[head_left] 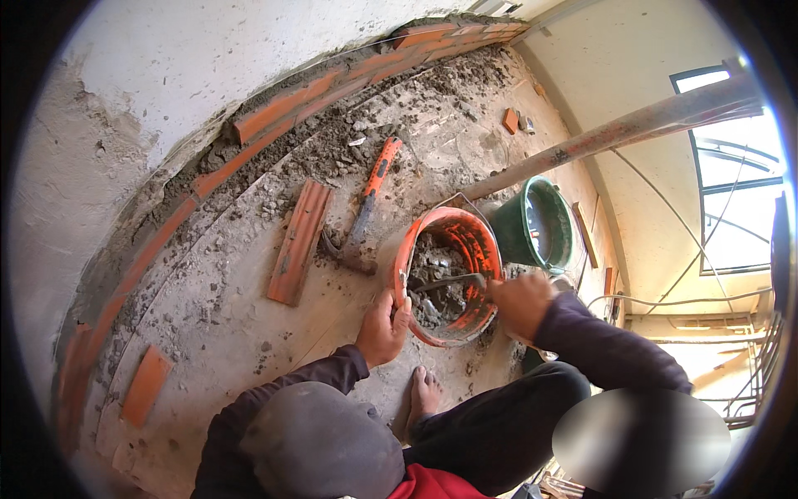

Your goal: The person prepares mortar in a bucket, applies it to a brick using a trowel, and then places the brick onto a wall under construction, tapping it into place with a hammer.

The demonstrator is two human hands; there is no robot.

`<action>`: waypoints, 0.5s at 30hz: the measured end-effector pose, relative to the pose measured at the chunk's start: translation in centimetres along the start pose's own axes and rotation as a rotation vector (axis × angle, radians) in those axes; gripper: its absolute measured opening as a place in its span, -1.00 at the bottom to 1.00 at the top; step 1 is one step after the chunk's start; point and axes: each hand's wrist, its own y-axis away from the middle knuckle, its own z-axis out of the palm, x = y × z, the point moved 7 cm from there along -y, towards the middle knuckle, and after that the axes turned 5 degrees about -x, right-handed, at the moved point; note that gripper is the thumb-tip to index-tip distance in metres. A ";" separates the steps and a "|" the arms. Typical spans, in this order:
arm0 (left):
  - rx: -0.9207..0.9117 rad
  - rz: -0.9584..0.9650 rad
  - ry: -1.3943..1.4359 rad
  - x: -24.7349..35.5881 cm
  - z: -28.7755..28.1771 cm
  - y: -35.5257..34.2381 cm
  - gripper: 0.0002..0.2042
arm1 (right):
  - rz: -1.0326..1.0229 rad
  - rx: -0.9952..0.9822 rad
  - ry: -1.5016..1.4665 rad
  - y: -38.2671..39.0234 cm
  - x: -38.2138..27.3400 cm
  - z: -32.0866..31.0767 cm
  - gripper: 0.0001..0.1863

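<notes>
An orange bucket [402, 274] stands in front of me, part filled with grey wet mortar [431, 256]. My left hand [384, 329] is closed on the near left side of its rim, thumb near the top edge. At the opposite side, my right hand [524, 306] is wrapped round the handle of a trowel [450, 281]. The trowel's metal part reaches left across the bucket's mouth into the mortar. Its handle is mostly hidden by my fingers. Left of the bucket lies a claw hammer [366, 204] with an orange and black grip.
A grooved clay brick [301, 241] lies beside the hammer. A green bucket [517, 224] with liquid stands behind right, below a slanting pole [615, 137]. A low brick course [291, 112] follows the left wall. Loose brick pieces [146, 387] and mortar crumbs lie on the floor.
</notes>
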 end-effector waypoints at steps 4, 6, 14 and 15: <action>-0.041 -0.022 0.040 0.0 1.4 -0.1 -0.77 | -0.051 -0.051 -0.063 -1.8 -0.4 5.1 -0.78; -0.038 -0.005 0.023 0.1 1.2 -0.6 -0.77 | -0.077 -0.140 -0.091 0.2 0.9 4.1 -0.80; -0.018 -0.002 0.059 0.3 1.2 -0.1 -0.75 | 0.030 0.067 -0.091 -2.9 3.2 -0.1 -0.83; -0.029 0.010 0.073 0.4 2.2 -0.5 -0.75 | 0.026 0.012 -0.119 -4.8 3.2 2.6 -0.83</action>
